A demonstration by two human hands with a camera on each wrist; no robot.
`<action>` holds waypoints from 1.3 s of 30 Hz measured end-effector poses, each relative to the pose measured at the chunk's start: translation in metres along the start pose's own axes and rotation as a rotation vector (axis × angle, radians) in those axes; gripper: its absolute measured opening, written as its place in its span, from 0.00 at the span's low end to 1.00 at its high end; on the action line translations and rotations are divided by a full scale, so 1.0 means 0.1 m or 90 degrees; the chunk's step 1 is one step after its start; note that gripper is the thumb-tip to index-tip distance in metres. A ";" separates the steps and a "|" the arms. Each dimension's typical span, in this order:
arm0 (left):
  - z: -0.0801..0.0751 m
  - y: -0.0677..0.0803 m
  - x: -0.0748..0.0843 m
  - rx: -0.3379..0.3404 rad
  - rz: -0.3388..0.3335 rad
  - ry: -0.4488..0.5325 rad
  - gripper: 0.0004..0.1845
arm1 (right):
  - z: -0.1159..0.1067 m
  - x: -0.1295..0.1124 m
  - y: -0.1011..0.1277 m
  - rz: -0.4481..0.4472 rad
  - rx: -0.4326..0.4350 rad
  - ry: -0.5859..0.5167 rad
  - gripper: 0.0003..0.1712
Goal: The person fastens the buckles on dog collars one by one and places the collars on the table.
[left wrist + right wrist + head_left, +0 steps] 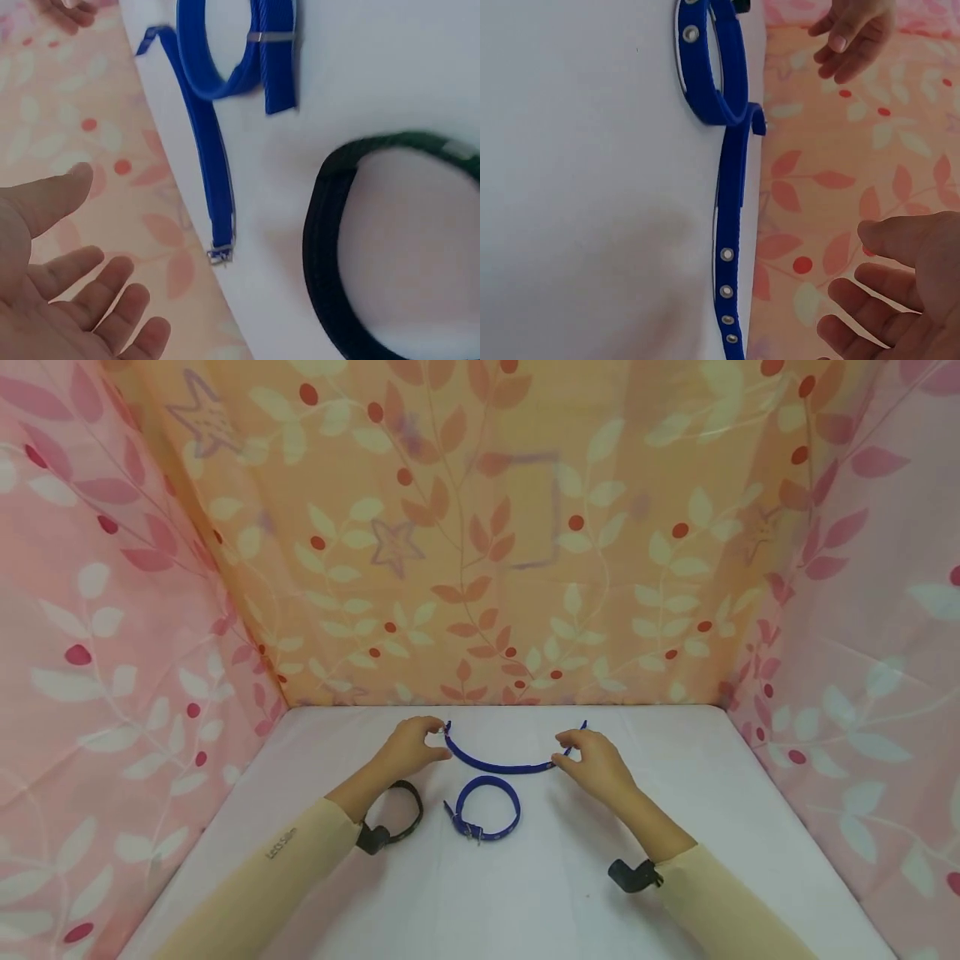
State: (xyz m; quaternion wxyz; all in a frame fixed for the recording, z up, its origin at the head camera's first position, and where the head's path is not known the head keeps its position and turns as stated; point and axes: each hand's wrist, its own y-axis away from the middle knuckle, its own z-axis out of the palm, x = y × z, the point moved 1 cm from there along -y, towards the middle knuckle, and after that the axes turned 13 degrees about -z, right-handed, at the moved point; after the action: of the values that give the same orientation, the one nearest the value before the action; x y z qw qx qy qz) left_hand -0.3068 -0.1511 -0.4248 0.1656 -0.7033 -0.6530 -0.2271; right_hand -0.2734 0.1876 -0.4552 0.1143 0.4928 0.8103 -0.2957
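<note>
An unfastened blue collar [501, 769] lies in a shallow curve on the white table, its ends pointing away from me. My left hand [408, 747] is beside its buckle end, thumb and fingers spread apart. The left wrist view shows the metal buckle [220, 255] with no finger around it. At the other end, with its row of eyelets [727, 291], my right hand [600, 766] hovers with fingers parted and holding nothing. Nearer to me lies a second blue collar [517, 806], buckled into a ring. A dark green-black collar [416, 810], also ring-shaped, is partly hidden by my left wrist.
Floral cloth walls enclose the white table [547, 893] on the left, right and back. The back cloth [480, 527] meets the table's far edge just beyond my hands. A black wrist camera [633, 875] sits on the right wrist, another [372, 838] on the left.
</note>
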 end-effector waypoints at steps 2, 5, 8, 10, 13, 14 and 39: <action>-0.01 -0.09 0.01 0.013 -0.023 -0.003 0.33 | -0.06 0.07 -0.07 0.006 0.008 0.014 0.24; -0.03 -0.20 0.01 0.026 -0.068 -0.010 0.34 | -0.12 0.17 -0.17 0.018 0.020 0.028 0.24; 0.00 -0.30 -0.02 0.029 -0.110 -0.012 0.35 | -0.14 0.26 -0.26 0.032 0.035 0.039 0.24; 0.03 -0.37 -0.05 0.030 -0.128 -0.017 0.35 | -0.14 0.33 -0.32 0.048 0.045 0.046 0.24; 0.09 -0.47 -0.10 0.034 -0.155 -0.009 0.35 | -0.11 0.43 -0.39 0.081 0.059 0.046 0.24; 0.12 -0.50 -0.12 0.037 -0.161 -0.011 0.35 | -0.09 0.47 -0.40 0.094 0.060 0.048 0.25; 0.62 -0.95 -0.11 0.063 -0.359 0.001 0.13 | 0.29 0.73 -0.48 0.369 -0.029 0.067 0.20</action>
State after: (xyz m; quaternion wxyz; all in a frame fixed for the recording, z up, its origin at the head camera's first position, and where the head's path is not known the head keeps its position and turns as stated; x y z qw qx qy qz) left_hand -0.3949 -0.1183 -0.4890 0.1306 -0.4851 -0.8327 -0.2329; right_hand -0.3534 0.2079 -0.4954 0.1630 0.7157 0.6468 -0.2068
